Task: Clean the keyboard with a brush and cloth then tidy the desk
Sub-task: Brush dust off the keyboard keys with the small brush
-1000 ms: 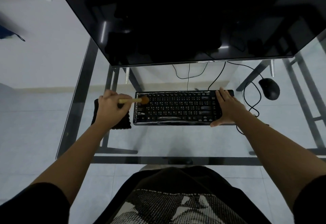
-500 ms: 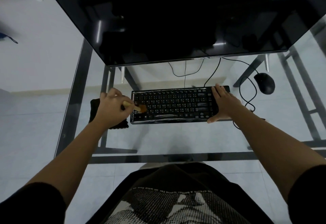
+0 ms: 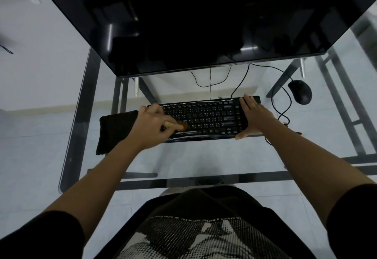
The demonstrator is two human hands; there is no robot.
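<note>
A black keyboard (image 3: pixel 206 118) lies on the glass desk (image 3: pixel 183 158) below the monitor. My left hand (image 3: pixel 151 123) is over the keyboard's left end, closed on a small wooden-handled brush (image 3: pixel 176 126) whose brown bristles touch the lower left keys. My right hand (image 3: pixel 254 116) lies flat on the keyboard's right end, thumb at the front edge, holding it still. A dark folded cloth (image 3: pixel 115 131) rests on the desk just left of the keyboard, partly behind my left wrist.
A large dark monitor (image 3: pixel 193 20) overhangs the back of the desk. A black mouse (image 3: pixel 300 94) sits at the right rear, its cable (image 3: pixel 282 103) looping beside my right hand. The desk's front edge runs just before my lap.
My left hand has swept the brush from the keyboard's top left corner down and rightward onto the lower left keys. The cloth shows more now. My right hand has stayed on the keyboard.
</note>
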